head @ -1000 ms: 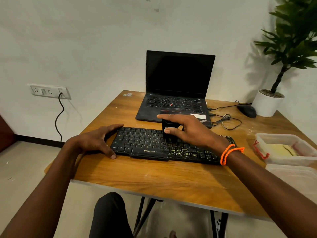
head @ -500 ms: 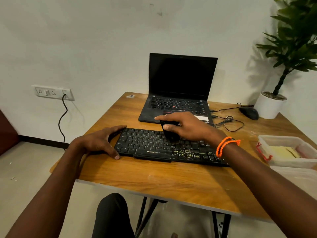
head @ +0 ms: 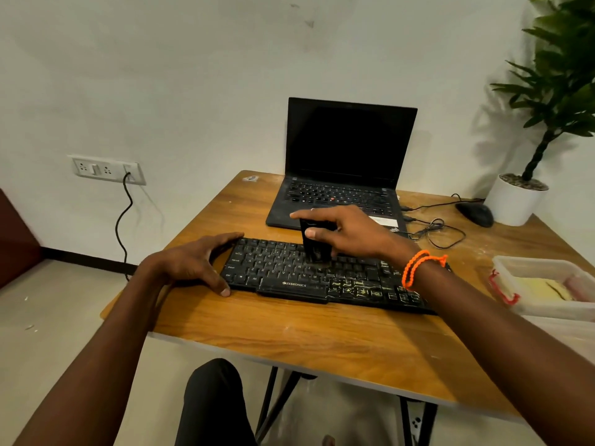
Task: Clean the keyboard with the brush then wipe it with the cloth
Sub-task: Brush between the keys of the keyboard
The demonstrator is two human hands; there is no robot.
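A black keyboard (head: 283,272) lies on the wooden table (head: 309,336), its right keys dusty and pale. My right hand (head: 347,235) pinches a small black brush (head: 314,244) between thumb and fingers, with the brush standing upright on the keys near the keyboard's middle. My left hand (head: 193,262) holds the keyboard's left end, thumb at the front edge and fingers at the back corner. A yellow cloth (head: 544,289) lies inside a clear plastic box (head: 528,268) at the right.
An open black laptop (head: 347,175) stands behind the keyboard. A black mouse (head: 475,214) and tangled cables (head: 431,231) lie to its right, beside a potted plant (head: 518,201). A wall socket (head: 106,170) with a plugged cable is at the left.
The brush and my right hand have shifted a little along the middle keys. My left hand stays at the keyboard's left end. The camera has tilted slightly.
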